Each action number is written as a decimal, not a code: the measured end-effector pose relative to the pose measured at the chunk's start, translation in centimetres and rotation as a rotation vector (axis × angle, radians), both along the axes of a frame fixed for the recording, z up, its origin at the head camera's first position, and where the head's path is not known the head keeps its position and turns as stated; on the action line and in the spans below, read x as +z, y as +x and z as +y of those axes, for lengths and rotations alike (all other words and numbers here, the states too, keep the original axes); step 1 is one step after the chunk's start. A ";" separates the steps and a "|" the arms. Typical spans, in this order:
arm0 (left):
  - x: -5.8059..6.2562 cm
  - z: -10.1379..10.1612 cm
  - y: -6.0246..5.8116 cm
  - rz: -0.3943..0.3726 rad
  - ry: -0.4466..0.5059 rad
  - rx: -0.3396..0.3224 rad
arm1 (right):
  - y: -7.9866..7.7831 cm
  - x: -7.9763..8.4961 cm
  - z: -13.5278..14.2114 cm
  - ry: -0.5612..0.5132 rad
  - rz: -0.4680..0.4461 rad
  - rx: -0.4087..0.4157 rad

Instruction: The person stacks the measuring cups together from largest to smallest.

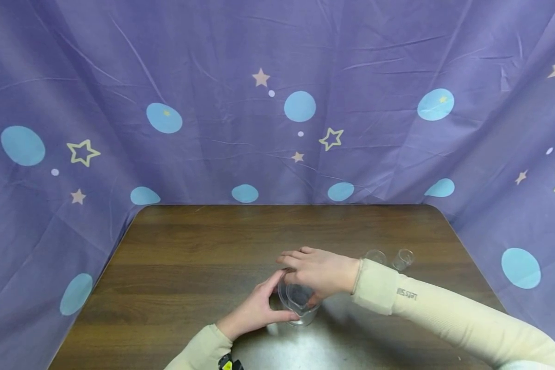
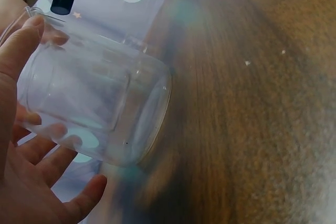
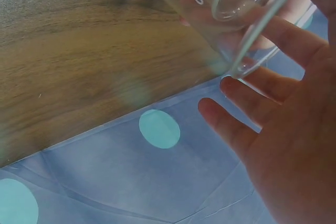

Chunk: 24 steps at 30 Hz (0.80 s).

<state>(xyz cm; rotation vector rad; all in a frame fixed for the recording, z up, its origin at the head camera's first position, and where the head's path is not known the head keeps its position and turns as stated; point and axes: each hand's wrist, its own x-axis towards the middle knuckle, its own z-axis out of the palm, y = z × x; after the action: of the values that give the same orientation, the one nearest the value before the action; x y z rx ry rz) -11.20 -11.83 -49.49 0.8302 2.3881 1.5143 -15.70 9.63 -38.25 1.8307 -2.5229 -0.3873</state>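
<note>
Gripping the large clear glass beaker with a pouring lip (image 1: 302, 321) around its upper wall, the left hand (image 1: 258, 311) steadied it on the near middle of the brown wood-grain table (image 1: 189, 246). From the right, the right hand (image 1: 321, 270) reached over the rim, thumb and forefinger pinching the smaller clear glass beaker (image 1: 299, 294) inside, its base apart from the bottom of the larger one; the other fingers were extended outside. White print on the large beaker read "500", with smaller lettering beside it too blurred to make out. Dark writing on the cream right sleeve (image 1: 444, 303) seemed to begin "Let's", its end unclear. Farther off to the right, two small clear glass vessels (image 1: 404, 260) sat near each other, one partly hidden by the sleeve.
</note>
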 end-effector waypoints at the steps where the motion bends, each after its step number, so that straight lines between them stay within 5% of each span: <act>1: 0.0 0.0 0.0 -0.014 0.006 0.000 | 0.0 0.0 -0.1 0.004 0.006 0.000; 10: 0.0 -0.1 0.2 -0.075 0.017 0.009 | 0.1 -0.6 -0.5 0.030 0.079 0.024; 24: 0.2 0.1 0.4 0.007 -0.002 0.032 | 0.6 -1.0 -0.9 0.060 0.134 0.007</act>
<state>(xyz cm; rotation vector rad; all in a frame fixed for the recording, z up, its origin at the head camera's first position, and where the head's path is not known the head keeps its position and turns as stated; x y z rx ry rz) -10.83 -11.72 -49.31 0.8021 2.4187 1.5230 -15.11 8.76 -39.28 1.7671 -2.4410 -0.5708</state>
